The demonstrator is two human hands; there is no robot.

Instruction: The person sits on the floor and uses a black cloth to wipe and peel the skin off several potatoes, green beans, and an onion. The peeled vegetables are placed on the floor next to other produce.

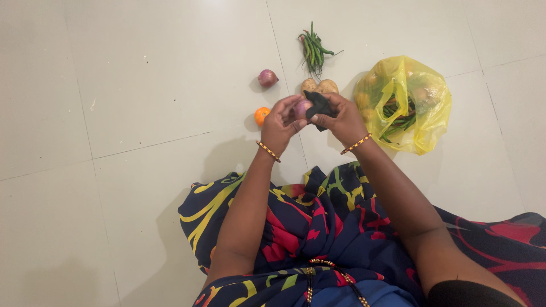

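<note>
Onion (301,107): pinched in left hand (280,124) grip.
Black cloth (319,106): pinched by right hand (341,118), touching onion.
Floor (142,85): second onion (267,77), tomato (261,115), potatoes (319,86), green chillies (314,50), yellow bag (424,119) lay nearby.

Chillies (313,50), potatoes (319,86), tomato (261,115), yellow bag (432,108)

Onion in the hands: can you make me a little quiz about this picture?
1. True or false: the left hand holds an onion.
2. What dark thing does the right hand press on it? A) cloth B) spoon C) cup
3. Fill in: green beans poke out of the yellow ____.

Key: 1 true; 2 A, the cloth; 3 bag.
</note>
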